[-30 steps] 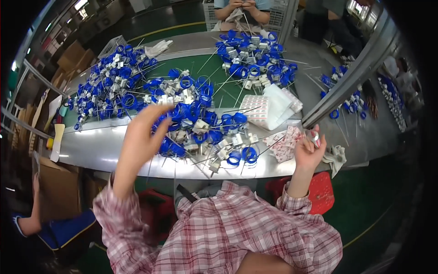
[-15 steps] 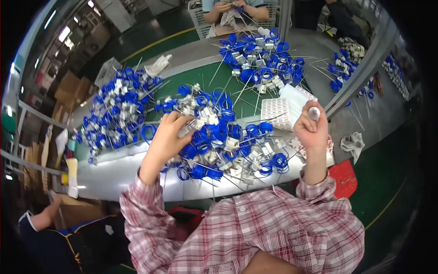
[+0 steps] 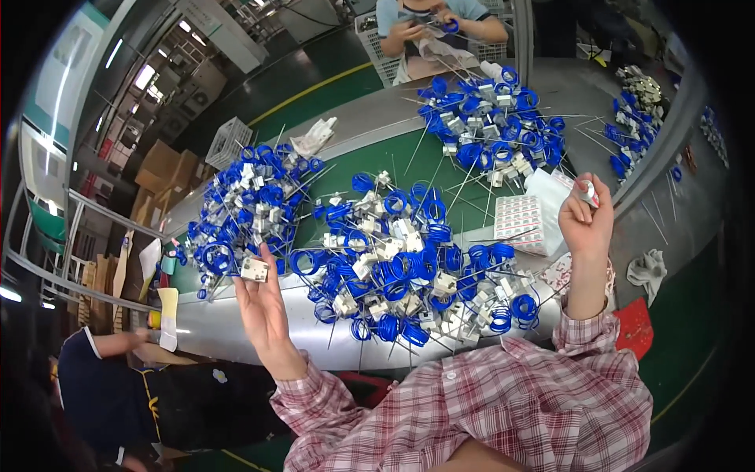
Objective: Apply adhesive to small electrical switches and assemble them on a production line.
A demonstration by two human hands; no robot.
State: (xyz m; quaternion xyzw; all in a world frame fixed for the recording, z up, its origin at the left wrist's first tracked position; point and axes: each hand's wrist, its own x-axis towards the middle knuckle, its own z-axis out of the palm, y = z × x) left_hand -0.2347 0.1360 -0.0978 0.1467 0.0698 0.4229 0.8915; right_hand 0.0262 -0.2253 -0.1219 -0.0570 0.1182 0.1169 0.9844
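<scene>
At the pile on the left, my left hand (image 3: 266, 311) grips a small cream-white block (image 3: 254, 270) between thumb and fingers, its face with dark holes turned up. A blue coil (image 3: 219, 258) lies just beside the block; whether it is joined to it I cannot tell. Raised on the right, my right hand (image 3: 588, 220) is closed around a short white cylinder (image 3: 590, 193) with red marking, mostly hidden by the fingers. Between my hands spreads a heap of white blocks with blue coils and thin metal rods (image 3: 393, 267).
Similar heaps lie at the left (image 3: 252, 197) and far right (image 3: 491, 118). Red-printed label sheets (image 3: 519, 223) rest near my right hand, by a metal post (image 3: 668, 141). A crumpled glove (image 3: 649, 271) lies at the right edge. Co-workers are opposite and at the left.
My left hand has moved left from the middle heap to the left pile, turned palm up with the block. My right hand stays raised, its cylinder tilted differently. The whole view has shifted.
</scene>
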